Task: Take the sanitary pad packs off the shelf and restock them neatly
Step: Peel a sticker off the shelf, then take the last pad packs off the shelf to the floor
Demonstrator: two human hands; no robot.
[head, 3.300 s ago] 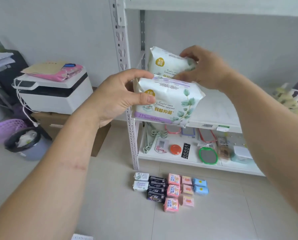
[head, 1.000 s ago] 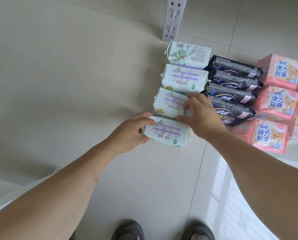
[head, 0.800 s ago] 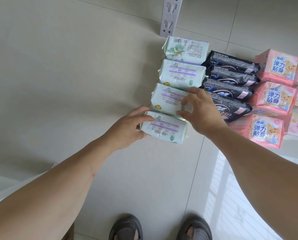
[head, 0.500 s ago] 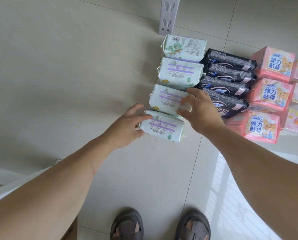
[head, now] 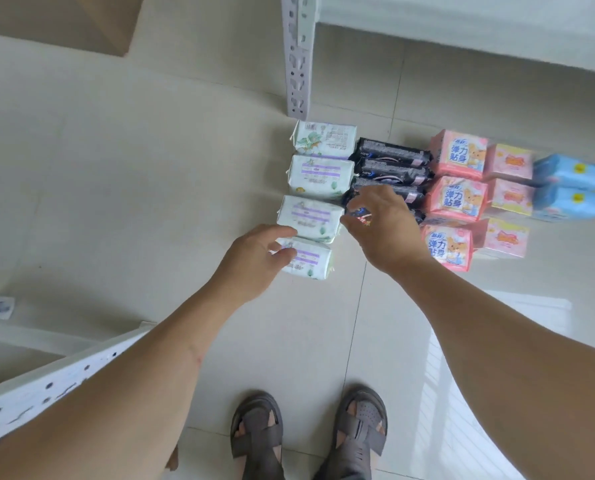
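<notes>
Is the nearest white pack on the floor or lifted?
On the floor: the nearest white pack lies flat on the tile, ending its column, left hand touching it.

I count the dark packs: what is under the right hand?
The right hand covers the nearest black packs. Two lie fully visible beyond it, a third partly; how many lie beneath it cannot be seen.
</notes>
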